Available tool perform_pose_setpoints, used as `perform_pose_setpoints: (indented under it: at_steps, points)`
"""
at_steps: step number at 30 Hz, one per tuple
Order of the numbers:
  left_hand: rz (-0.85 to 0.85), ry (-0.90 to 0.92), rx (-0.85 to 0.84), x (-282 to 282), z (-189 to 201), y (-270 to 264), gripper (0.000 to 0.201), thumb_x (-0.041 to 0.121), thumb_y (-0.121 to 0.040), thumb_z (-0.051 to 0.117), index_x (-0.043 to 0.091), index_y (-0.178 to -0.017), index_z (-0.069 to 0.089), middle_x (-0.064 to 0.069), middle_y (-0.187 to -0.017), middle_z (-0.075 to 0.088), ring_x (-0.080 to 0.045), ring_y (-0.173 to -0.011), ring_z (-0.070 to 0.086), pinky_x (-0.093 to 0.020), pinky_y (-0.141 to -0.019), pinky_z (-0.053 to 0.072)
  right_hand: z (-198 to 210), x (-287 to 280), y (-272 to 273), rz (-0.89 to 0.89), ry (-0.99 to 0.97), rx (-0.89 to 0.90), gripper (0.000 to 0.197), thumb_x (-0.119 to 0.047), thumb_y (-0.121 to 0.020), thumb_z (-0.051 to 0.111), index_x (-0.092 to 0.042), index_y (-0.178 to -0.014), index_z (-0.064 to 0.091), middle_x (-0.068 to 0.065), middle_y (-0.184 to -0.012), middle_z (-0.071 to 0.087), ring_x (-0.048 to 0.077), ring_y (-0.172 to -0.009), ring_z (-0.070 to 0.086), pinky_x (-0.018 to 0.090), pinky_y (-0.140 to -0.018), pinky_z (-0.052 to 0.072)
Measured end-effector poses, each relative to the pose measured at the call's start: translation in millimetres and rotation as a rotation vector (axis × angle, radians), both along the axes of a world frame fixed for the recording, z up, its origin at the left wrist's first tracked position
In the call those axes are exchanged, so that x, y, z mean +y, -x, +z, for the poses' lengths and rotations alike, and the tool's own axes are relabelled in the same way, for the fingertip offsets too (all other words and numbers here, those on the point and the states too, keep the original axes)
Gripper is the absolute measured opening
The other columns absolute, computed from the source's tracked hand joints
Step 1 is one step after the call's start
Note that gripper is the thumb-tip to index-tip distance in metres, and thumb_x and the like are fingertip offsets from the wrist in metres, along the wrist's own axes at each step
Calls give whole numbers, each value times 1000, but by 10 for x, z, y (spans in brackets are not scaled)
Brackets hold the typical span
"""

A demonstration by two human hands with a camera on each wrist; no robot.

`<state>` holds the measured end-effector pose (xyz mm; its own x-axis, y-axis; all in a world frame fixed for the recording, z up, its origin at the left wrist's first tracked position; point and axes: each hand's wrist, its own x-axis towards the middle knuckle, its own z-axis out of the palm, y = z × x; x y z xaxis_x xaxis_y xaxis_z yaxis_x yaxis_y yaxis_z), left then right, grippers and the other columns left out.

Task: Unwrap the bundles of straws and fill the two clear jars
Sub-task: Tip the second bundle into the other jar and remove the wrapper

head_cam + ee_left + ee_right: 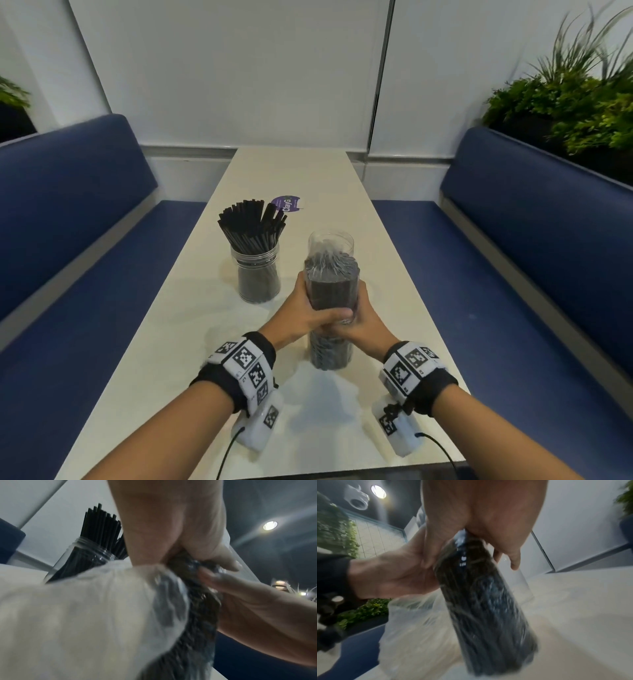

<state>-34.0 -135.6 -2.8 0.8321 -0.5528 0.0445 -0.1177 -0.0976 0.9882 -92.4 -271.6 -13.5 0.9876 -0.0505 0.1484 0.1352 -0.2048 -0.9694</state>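
Observation:
A bundle of black straws [330, 287] in clear plastic wrap stands upright near the table's front. My left hand [305, 308] grips its middle from the left, thumb across the front. My right hand [364, 320] grips it from the right at the same height. The wrap rises as an empty clear sleeve [331, 241] above the straw tips. In the right wrist view the wrapped bundle [479, 601] hangs below my right hand [479, 513] and left hand [393, 574]. A clear jar [257, 274], full of loose black straws, stands left of the bundle. A second jar is not visible.
Loose clear plastic [412, 628] lies on the white table [394, 308] beside the bundle. A round purple sticker [286, 204] sits behind the filled jar. Blue benches [68, 222] flank the table on both sides; plants [565, 102] stand behind the right one.

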Motion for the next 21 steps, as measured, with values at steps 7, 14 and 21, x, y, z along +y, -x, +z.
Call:
perform_pose_setpoints:
  at_steps: [7, 14, 21]
  points:
    - [26, 76, -54, -27, 230, -49, 121, 48, -45, 86, 32, -143, 16, 2, -138, 45, -15, -127, 47, -35, -105, 40, 198, -40, -68, 1, -32, -42, 93, -12, -61, 76, -22, -135, 20, -7, -127, 47, 0, -114, 52, 24, -98, 48]
    - [-4, -100, 1, 5, -224, 62, 99, 36, -53, 88, 22, -132, 30, 0, -129, 56, -14, -118, 55, -41, -102, 47, -203, 37, 50, -11, -35, 58, 87, -30, -50, 79, -27, -121, 29, 13, -127, 48, 19, -119, 52, 40, -100, 48]
    - [19, 30, -82, 22, 86, 33, 108, 30, -61, 84, 26, -143, 14, 8, -134, 44, -8, -122, 48, -22, -98, 43, 59, -160, -19, -34, 84, 7, 97, -21, -56, 83, -43, -126, 20, -8, -134, 39, 2, -122, 40, 22, -98, 39]
